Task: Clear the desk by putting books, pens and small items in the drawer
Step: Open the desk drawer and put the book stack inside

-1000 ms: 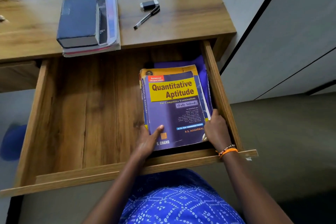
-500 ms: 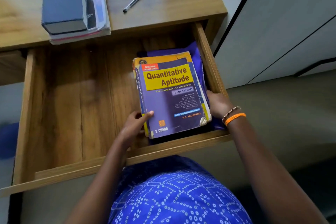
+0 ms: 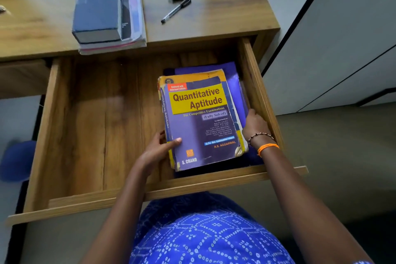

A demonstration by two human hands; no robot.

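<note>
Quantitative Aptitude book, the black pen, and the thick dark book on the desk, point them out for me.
Quantitative Aptitude book (image 3: pixel 199 100): head view, yellow title panel.
Black pen (image 3: pixel 174 10): head view, mid-barrel.
Thick dark book (image 3: pixel 97 7): head view, top cover.

grey floor (image 3: pixel 342 156), white cabinet panels (image 3: pixel 342 38) alongside

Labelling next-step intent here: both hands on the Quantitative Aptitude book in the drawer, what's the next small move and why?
Probably let go and reach for the dark blue book on the desk. The Quantitative Aptitude book already lies flat in the drawer on a purple item, the left hand and right hand only gripping its edges, while books, a pen and small items remain on the desk.
</note>
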